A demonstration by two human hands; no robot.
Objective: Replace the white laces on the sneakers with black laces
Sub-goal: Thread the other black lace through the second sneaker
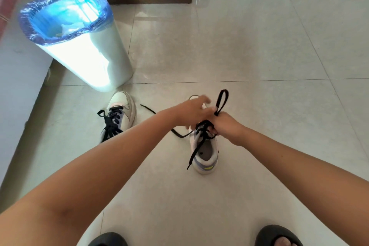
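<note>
One white plastic waste bin [87,54] with blue liner holds pale crumpled scraps (kind unclear). Two white low-top sneakers on the tile floor [249,50]: left sneaker [119,114] already black-laced, right sneaker [205,154] beneath both hands. Right hand [227,126] pinches an upright loop of the black lace [221,100]. Left hand [191,112] blurred, fingers spread, grip cannot be told.

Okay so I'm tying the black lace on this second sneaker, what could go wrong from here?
1. The right hand pinches a single upright loop of black flat lace; if that grip eases before the left hand wraps it, the loop may collapse.
2. One loose lace end trails across the glossy tiled floor to the left and could snag or be stepped on.
3. The other end hangs over the white low-top sneaker, so it might get tucked inside.
</note>
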